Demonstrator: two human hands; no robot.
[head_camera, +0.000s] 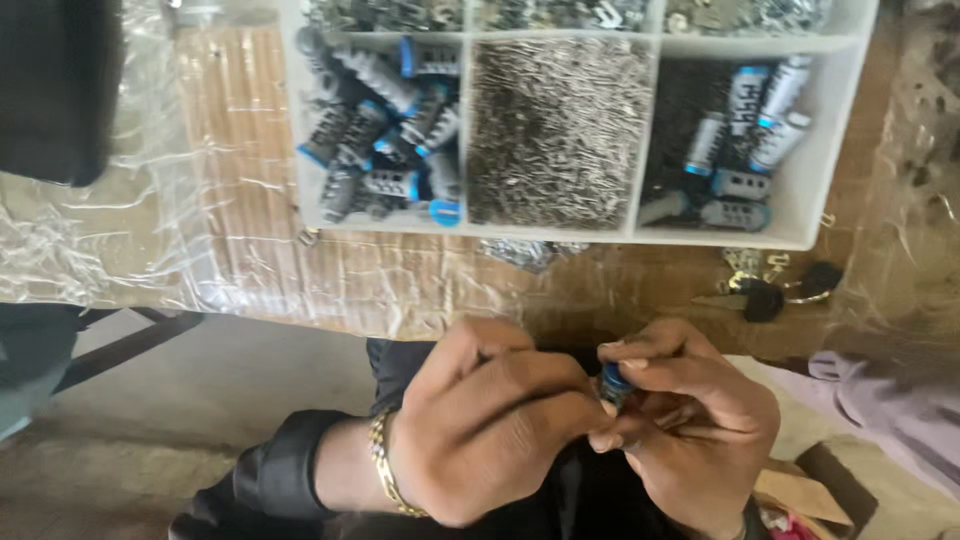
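Overhead, a white tray (815, 150) of pins was noted; both hands, left hand (490, 420) and right hand (690, 420), were clenched around a blue-ended cylinder (613, 384).

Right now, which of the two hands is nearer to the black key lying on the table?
Right. The right hand is just below the black key, slightly to its left. The left hand is farther away, on the other side of the right hand.

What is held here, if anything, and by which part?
A small grey cylinder with a blue band, pinched at its blue end between the right hand's fingertips; the left hand closes against its side.
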